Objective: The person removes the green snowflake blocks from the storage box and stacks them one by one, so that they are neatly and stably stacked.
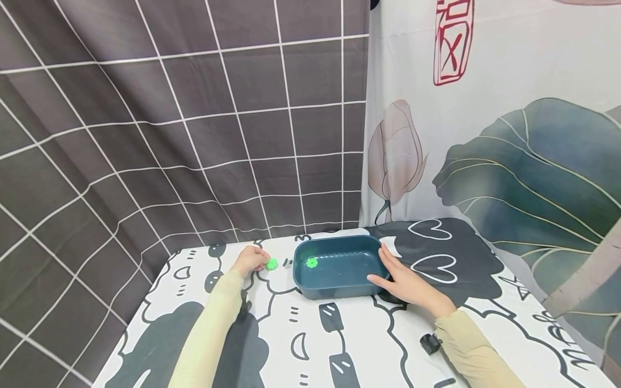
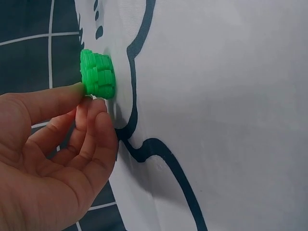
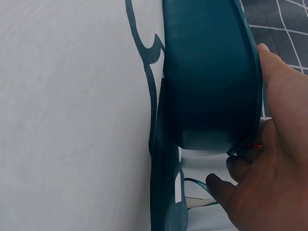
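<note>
My left hand pinches a bright green flower-shaped piece by its edge, between thumb and fingertips. In the left wrist view the piece has ribbed, stepped sides and is close to the cloth; whether it touches is hard to tell. To its right sits a dark teal rectangular basin with rounded corners. A second green flower-shaped piece lies inside, toward the basin's left end. My right hand holds the basin's right end, thumb over the rim and fingers along the outer side.
A white cloth with black cartoon drawings covers the table. Behind it hangs a dark grey curtain with a white grid. A pale curtain with flower and leaf prints hangs at the right.
</note>
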Demonstrator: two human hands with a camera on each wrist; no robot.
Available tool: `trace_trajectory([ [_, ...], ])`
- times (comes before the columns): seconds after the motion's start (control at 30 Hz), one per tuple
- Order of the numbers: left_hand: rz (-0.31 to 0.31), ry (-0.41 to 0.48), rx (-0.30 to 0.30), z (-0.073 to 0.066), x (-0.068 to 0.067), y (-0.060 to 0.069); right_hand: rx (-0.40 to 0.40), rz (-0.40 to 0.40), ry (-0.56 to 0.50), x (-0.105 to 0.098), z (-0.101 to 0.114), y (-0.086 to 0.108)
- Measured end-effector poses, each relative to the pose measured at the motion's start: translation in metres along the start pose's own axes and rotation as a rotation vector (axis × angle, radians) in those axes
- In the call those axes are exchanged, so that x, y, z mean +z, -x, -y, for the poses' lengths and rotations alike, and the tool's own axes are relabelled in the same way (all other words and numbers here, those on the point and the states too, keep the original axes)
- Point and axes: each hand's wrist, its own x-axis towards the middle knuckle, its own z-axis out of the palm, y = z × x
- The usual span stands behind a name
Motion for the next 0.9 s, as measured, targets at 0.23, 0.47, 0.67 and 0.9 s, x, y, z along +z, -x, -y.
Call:
trace_trajectory([
  [0.23, 0.002, 0.002, 0.0, 0.001, -0.001, 0.001, 0.002, 0.003, -0.002, 0.0, 0.0, 0.0],
  [0.47, -0.034, 0.01, 0.008, -0.004, -0.005, -0.004, 0.006, 0.01, -0.01, 0.0, 0.0, 0.0],
  [0.67, 0.005, 0.01, 0.132, -0.018, -0.011, -0.006, 0.01, 0.011, -0.011, 0.0, -0.001, -0.001],
  [0.9, 0.018, -0.028, 0.109, -0.039, -0.004, -0.007, 0.01, 0.018, -0.008, 0.0, -0.002, -0.002],
])
